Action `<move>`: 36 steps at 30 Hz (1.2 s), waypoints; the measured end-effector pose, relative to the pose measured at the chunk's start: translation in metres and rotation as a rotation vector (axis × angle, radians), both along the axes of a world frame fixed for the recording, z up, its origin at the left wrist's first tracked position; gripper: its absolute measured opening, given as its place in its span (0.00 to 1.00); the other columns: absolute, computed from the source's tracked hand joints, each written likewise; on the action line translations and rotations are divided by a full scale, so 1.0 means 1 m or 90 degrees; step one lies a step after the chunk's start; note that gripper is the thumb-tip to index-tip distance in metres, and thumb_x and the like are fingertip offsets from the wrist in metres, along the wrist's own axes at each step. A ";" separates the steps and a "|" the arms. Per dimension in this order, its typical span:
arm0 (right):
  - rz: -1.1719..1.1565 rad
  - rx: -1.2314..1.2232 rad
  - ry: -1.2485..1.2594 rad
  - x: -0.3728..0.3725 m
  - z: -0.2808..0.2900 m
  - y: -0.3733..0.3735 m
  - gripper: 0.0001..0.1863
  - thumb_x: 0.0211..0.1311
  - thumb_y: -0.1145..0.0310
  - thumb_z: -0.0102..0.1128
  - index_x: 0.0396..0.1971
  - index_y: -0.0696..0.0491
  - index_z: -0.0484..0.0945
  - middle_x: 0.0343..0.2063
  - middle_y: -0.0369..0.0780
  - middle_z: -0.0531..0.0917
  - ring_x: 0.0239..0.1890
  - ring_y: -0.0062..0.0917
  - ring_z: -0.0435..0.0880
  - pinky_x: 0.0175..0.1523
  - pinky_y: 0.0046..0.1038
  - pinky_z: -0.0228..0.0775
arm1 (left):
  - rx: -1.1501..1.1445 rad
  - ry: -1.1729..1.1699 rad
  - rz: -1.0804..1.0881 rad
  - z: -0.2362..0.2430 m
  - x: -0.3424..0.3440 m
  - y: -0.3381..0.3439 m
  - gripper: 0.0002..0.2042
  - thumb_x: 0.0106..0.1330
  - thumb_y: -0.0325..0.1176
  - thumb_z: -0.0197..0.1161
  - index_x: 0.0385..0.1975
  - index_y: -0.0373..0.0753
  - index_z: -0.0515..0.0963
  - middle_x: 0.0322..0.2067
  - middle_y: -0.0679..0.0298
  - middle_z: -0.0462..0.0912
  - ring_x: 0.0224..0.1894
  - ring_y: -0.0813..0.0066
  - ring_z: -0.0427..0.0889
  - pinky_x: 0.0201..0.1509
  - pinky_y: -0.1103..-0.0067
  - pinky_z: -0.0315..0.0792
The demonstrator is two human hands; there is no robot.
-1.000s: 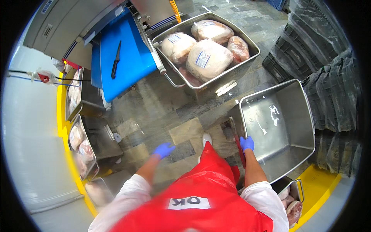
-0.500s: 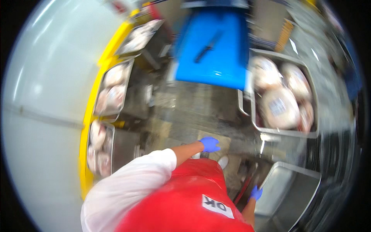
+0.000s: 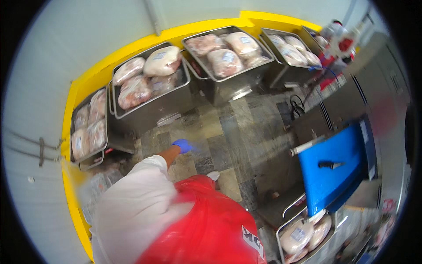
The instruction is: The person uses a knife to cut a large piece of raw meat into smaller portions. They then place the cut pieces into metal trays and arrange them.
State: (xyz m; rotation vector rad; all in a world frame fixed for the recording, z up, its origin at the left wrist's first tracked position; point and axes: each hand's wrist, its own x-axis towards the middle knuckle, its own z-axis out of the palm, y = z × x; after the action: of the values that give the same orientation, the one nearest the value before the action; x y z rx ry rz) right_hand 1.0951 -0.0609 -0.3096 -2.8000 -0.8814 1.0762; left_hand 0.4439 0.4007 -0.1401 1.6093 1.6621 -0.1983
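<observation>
My left hand [image 3: 183,145] wears a blue-violet glove and reaches out over the tiled floor. It looks empty, its slightly blurred fingers stretched out. Closest to it is a deep steel tub [image 3: 147,119] by the wall. Bagged pieces of pale meat [image 3: 161,61] fill that tub, touched by neither hand. My right hand is out of view, hidden past my red apron [image 3: 193,224]. Over on the right, a knife [image 3: 327,165] with a dark handle lies on a blue work surface [image 3: 321,189].
More meat-filled steel tubs line the yellow wall guard: one at the left [image 3: 105,152], another farther along [image 3: 224,94], a third beyond [image 3: 274,75]. Another tub [image 3: 281,246] stands below the blue surface. A dark coiled cable [image 3: 297,108] lies near the grey machine [image 3: 347,99].
My view has swung left toward the wall. The blue surface has shifted to the right side, and the wall tubs now lie ahead. My right hand and the tub beside it have left the view.
</observation>
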 end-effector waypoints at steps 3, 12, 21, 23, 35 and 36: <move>0.089 0.127 0.167 -0.008 0.003 0.106 0.19 0.61 0.55 0.65 0.33 0.60 0.85 0.23 0.40 0.85 0.28 0.26 0.82 0.39 0.34 0.76 | -0.068 0.170 0.194 -0.035 -0.119 -0.087 0.31 0.66 0.59 0.55 0.53 0.35 0.81 0.55 0.43 0.80 0.57 0.45 0.80 0.62 0.61 0.73; 0.177 0.097 0.371 -0.016 0.006 0.311 0.16 0.62 0.57 0.67 0.34 0.58 0.85 0.23 0.39 0.84 0.26 0.22 0.81 0.33 0.28 0.74 | -0.143 0.129 0.501 -0.039 -0.113 -0.339 0.35 0.67 0.61 0.51 0.50 0.30 0.82 0.54 0.42 0.81 0.57 0.44 0.80 0.63 0.61 0.72; 0.204 -0.098 0.343 -0.048 0.020 0.377 0.13 0.65 0.60 0.59 0.24 0.51 0.76 0.15 0.38 0.74 0.17 0.26 0.76 0.19 0.33 0.66 | -0.273 0.108 0.615 -0.038 0.004 -0.530 0.36 0.67 0.64 0.52 0.51 0.32 0.82 0.55 0.43 0.81 0.59 0.46 0.79 0.64 0.60 0.71; 0.282 -0.127 0.343 -0.067 0.018 0.379 0.13 0.65 0.60 0.60 0.25 0.52 0.77 0.15 0.38 0.75 0.17 0.25 0.76 0.20 0.33 0.66 | -0.259 0.108 0.641 -0.041 0.001 -0.559 0.35 0.68 0.63 0.52 0.51 0.32 0.82 0.55 0.44 0.81 0.59 0.46 0.79 0.65 0.61 0.71; 0.572 -0.134 0.237 -0.248 0.093 0.436 0.13 0.66 0.60 0.60 0.27 0.53 0.79 0.19 0.37 0.79 0.19 0.24 0.77 0.22 0.30 0.67 | 0.061 0.107 0.954 -0.031 -0.101 -0.573 0.29 0.68 0.58 0.55 0.50 0.35 0.82 0.53 0.46 0.82 0.57 0.48 0.80 0.63 0.62 0.72; 0.590 -0.131 0.226 -0.269 0.101 0.438 0.13 0.66 0.60 0.60 0.28 0.54 0.79 0.19 0.37 0.79 0.19 0.24 0.77 0.22 0.30 0.67 | 0.083 0.107 0.978 -0.029 -0.117 -0.575 0.28 0.68 0.57 0.55 0.50 0.36 0.83 0.52 0.46 0.83 0.56 0.47 0.81 0.62 0.62 0.72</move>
State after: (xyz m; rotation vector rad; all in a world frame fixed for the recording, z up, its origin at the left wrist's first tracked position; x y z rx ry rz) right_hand 0.8263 0.3772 -0.2085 -2.1483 -2.1785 1.7346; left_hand 0.3266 -0.1746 -0.1691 0.0450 2.5686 0.5733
